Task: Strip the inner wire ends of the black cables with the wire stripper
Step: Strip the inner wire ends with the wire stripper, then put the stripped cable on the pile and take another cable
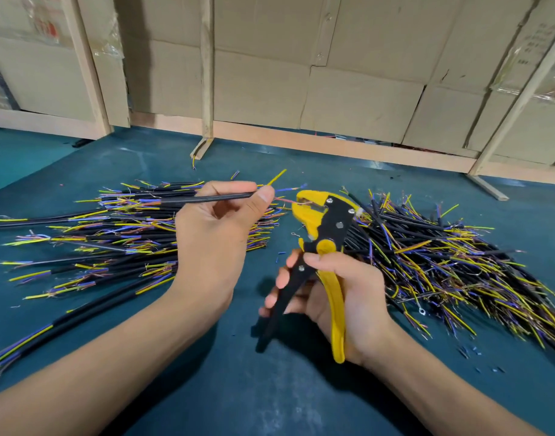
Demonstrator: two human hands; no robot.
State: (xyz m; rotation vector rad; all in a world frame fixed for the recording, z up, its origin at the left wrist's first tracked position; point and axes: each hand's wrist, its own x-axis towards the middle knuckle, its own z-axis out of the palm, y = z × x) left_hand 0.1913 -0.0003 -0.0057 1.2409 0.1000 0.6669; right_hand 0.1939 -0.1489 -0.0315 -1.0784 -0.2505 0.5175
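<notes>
Looking down from the head camera, the left hand (218, 228) is pinching a black cable (207, 198) between thumb and curled fingers, holding it level above the dark green table (175, 388). Its thin reddish inner wire (284, 200) is reaching into the yellow head of the wire stripper (325, 234), while a yellow wire and a blue one are splaying away from the cable's end. The right hand (339, 306) is gripping the stripper with fingers wrapping the black handle and the palm backing the yellow one. One pile of black cables (118, 234) is lying under the left hand, another pile (442, 262) is lying just right of the stripper. Cardboard panels (301, 73) are standing behind the table.
</notes>
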